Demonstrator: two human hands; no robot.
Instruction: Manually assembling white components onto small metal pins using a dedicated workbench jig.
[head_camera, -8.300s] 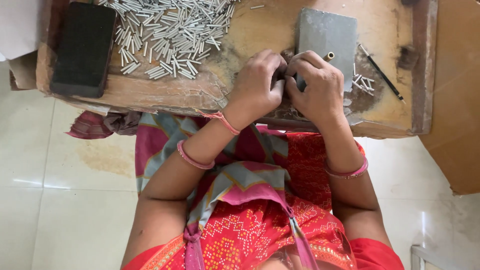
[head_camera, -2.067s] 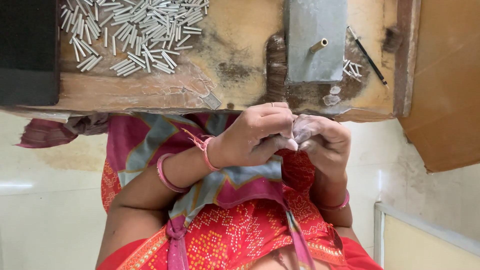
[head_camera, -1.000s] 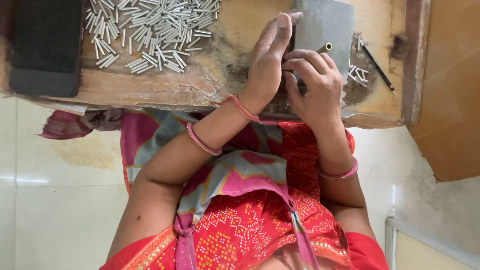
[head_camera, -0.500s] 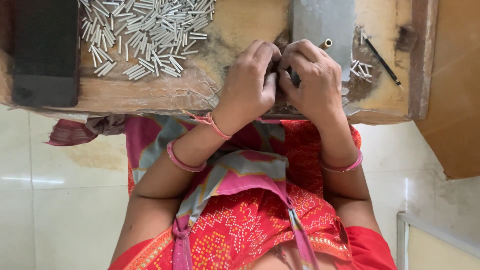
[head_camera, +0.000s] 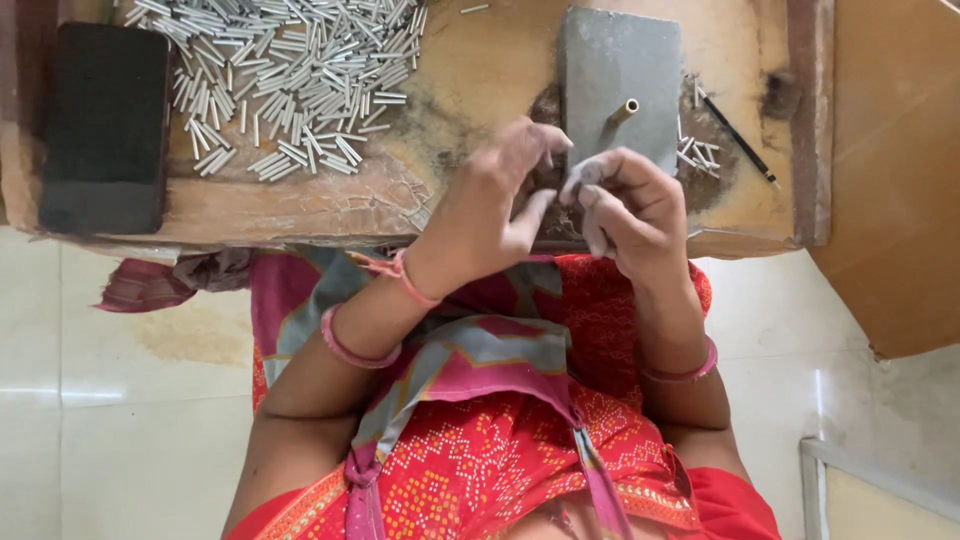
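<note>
My left hand (head_camera: 490, 205) hovers over the front edge of a worn wooden table (head_camera: 470, 75), fingers spread, nothing visible in it. My right hand (head_camera: 628, 205) is just to its right, fingers curled with white-dusted tips pinched together; anything between them is hidden. Both hands sit just in front of a grey slab (head_camera: 620, 60) with a short brass tube (head_camera: 623, 110) standing on it. A big heap of small white tubes (head_camera: 290, 65) lies at the table's far left of centre.
A black rectangular block (head_camera: 105, 125) lies at the table's left end. A few white tubes (head_camera: 695, 152) and a thin dark stick (head_camera: 738, 138) lie right of the slab. Pale tiled floor surrounds the table; a wooden panel (head_camera: 900, 170) stands at right.
Half a second ago both hands were closed together at the slab's front edge. The left hand's fingers have since spread and the hands have drawn slightly apart.
</note>
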